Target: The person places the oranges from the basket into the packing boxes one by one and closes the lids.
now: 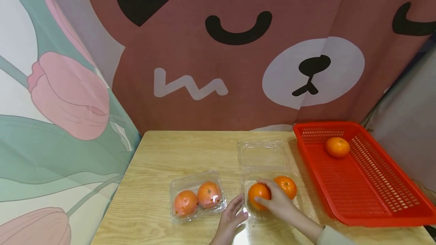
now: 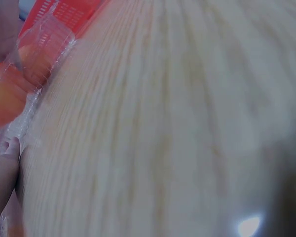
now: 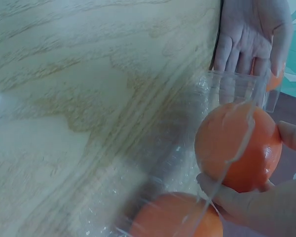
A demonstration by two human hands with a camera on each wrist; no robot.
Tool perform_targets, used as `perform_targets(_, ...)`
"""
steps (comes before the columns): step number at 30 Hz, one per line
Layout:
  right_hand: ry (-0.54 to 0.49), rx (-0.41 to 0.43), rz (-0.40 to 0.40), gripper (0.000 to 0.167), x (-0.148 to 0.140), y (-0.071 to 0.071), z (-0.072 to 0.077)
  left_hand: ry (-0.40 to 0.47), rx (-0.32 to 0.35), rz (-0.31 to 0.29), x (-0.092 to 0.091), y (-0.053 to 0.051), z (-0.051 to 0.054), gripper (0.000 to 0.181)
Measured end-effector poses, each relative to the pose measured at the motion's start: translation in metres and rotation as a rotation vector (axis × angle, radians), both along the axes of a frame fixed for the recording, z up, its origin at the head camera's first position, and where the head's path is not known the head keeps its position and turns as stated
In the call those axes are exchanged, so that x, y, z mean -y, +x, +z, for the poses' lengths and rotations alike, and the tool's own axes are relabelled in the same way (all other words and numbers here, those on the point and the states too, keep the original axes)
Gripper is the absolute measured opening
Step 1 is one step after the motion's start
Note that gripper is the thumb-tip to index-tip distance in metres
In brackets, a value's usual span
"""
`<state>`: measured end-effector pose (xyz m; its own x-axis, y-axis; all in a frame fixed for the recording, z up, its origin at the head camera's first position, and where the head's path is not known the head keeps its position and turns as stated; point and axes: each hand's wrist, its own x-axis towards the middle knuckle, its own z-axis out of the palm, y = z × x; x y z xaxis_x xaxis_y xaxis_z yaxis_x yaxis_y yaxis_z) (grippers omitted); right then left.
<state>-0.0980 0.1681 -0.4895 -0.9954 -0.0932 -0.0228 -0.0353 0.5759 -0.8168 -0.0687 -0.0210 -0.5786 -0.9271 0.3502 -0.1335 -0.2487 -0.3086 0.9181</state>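
We've got the R hand (image 1: 281,202) gripping an orange (image 1: 256,195) in the clear box (image 1: 252,176), thumb & fingers round it, prob. to seat it beside the 2nd orange (image 1: 287,186). Our L hand (image 1: 231,216), fingers loose, is by the box's L edge, maybe to steady it; can't tell if touching. L wrist cam's mostly table (image 2: 163,123), w/ fruit blurred & cut off.

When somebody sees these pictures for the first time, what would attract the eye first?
Most likely the huge cartoon face filling the background behind the table. Next, perhaps, the bright red basket on the right. Then the right hand, gripping an orange at the open clear box.
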Motion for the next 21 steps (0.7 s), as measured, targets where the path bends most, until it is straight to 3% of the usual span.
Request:
perform_targets(8,0.007,0.001,0.005,0.050,0.007,-0.002,-0.006,-0.007,0.042,-0.007,0.002,0.001,0.000,0.062)
perform_targets(21,0.024,-0.004,0.015,0.051,0.013,-0.006,-0.008,-0.012,0.010,-0.009,0.002,0.000,-0.001,0.060)
